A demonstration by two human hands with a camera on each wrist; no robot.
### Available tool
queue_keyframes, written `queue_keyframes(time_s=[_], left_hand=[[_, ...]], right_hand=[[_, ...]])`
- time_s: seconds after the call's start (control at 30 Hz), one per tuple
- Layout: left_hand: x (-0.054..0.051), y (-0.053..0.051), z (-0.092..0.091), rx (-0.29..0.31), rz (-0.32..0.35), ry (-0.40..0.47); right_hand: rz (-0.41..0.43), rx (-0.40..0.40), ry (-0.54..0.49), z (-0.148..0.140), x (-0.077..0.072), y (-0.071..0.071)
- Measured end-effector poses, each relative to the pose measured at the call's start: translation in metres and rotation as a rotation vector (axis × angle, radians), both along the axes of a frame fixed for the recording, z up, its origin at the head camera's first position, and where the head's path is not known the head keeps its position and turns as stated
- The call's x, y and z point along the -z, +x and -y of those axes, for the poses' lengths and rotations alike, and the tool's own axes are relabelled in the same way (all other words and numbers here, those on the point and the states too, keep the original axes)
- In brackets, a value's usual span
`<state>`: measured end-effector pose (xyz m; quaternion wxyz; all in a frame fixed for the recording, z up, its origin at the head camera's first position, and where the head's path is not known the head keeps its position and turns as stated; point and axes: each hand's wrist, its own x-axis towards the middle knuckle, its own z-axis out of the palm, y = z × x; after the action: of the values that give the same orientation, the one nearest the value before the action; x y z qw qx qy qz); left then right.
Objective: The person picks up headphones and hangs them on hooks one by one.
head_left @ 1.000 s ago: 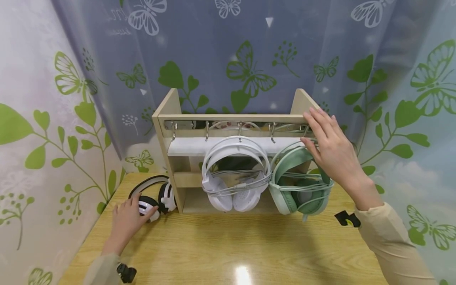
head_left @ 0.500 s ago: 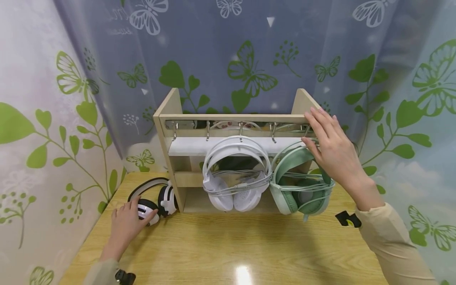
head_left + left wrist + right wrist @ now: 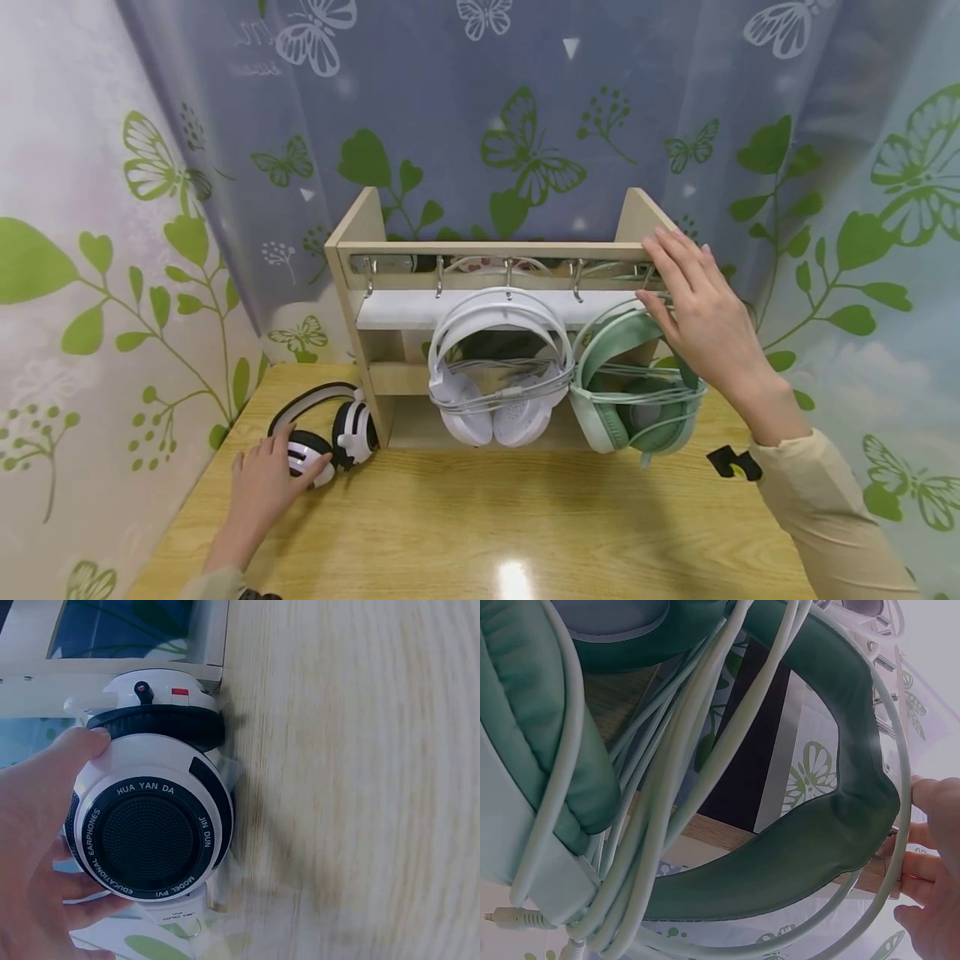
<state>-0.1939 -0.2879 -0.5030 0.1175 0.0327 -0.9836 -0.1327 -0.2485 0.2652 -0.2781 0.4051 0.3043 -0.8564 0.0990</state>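
Butterfly-patterned curtains back the desk, where white headphones hang left of, and green headphones beneath, the right hand resting straight-fingered on the rack, while black-and-white headphones gripped by the left hand sit unhung.

butterfly-print curtains, yellowish wood-grain table, bright reflection

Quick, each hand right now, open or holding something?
Left hand: closed, holding the black-and-white headphones.
Right hand: open, resting on the wooden rack.
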Motion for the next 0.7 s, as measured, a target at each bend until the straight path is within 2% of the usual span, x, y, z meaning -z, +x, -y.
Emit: queue_keyframes(time_s=[0.4, 0.7], left_hand=[[0.002, 0.015, -0.002, -0.002, -0.007, 0.027], [0.003, 0.021, -0.004, -0.019, -0.006, 0.032]], right_hand=[[-0.004, -0.002, -0.004, 0.0, 0.002, 0.0], [-0.018, -0.006, -0.003, 0.0, 0.001, -0.001]])
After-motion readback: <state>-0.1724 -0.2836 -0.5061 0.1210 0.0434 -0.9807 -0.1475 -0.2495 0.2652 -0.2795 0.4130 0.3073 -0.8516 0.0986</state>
